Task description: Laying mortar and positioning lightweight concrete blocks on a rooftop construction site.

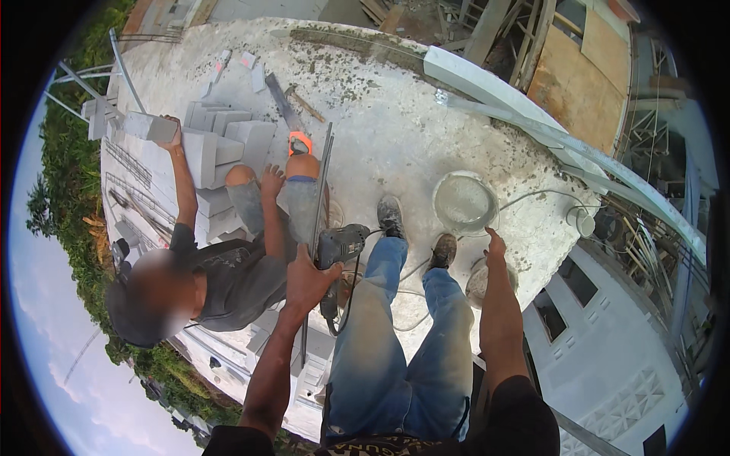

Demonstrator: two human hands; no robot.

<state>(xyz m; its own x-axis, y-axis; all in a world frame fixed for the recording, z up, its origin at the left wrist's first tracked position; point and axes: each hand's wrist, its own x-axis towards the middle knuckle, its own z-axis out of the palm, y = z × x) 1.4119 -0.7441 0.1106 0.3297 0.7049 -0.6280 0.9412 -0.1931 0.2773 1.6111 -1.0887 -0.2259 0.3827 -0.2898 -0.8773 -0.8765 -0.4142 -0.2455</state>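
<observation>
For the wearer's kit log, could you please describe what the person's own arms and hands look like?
Both forearms are bare. The left hand and right hand wear no gloves, and no watch or bands show. Short dark sleeves cover the upper arms near the lower edge of the picture.

The power tool (pixel 340 247) looked matt dark plastic; the roof slab (pixel 395 129) rough, chalky concrete; the bucket (pixel 464 202) dusty plastic.
</observation>
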